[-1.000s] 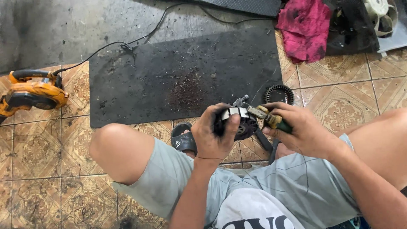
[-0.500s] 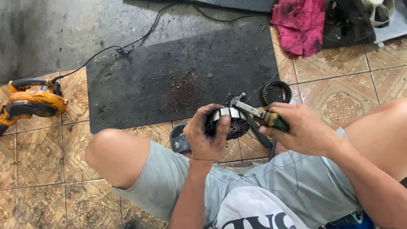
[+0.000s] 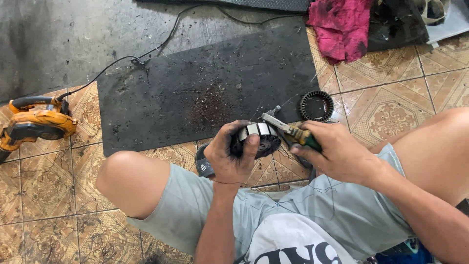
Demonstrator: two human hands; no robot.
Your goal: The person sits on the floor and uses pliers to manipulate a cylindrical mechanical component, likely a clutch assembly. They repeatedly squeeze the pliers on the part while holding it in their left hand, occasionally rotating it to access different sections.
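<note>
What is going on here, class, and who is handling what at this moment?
A person sits on a tiled floor. The left hand grips a round motor part with metal segments, and the right hand holds pliers against its top edge. A ribbed ring lies at the corner of a black mat. An orange power tool lies off to the left.

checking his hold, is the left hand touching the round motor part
Touching. The head view shows the left hand wrapped around the round motor part, thumb pressed on its metal band, while the right hand holds pliers.
</note>
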